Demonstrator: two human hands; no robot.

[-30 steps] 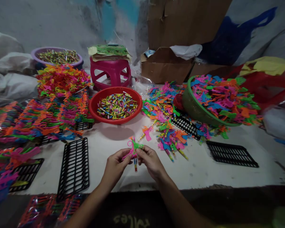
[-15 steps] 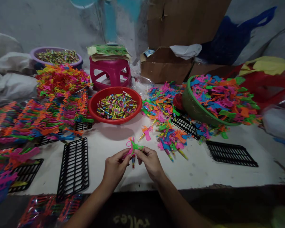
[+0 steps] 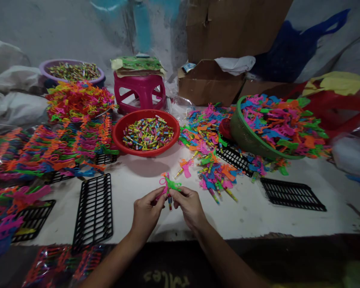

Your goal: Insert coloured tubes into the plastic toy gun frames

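Above the front part of the white table, my left hand point(image 3: 147, 210) is closed in a pinch on the pink part of a small plastic toy gun point(image 3: 167, 183). My right hand point(image 3: 192, 206) pinches its green part, thumb on top. A short striped tube point(image 3: 170, 203) points down between the hands from the toy. The fingertips hide how the pieces join. Just beyond lies a pink and orange toy gun point(image 3: 186, 167) with a yellow striped tube, and right of it a heap of similar toys point(image 3: 218, 176).
A red bowl point(image 3: 117, 140) of striped tubes stands ahead. Black racks lie at left point(image 3: 93, 212) and right point(image 3: 293, 195). A tilted green basket point(image 3: 243, 134) holds many toy pieces. Filled rows of toys point(image 3: 54, 152) cover the left side. A pink stool point(image 3: 139, 90) stands at the back.
Both hands keep their pinch on the toy gun at nearly the same spot. The tube below it has tilted slightly and shows a little higher.
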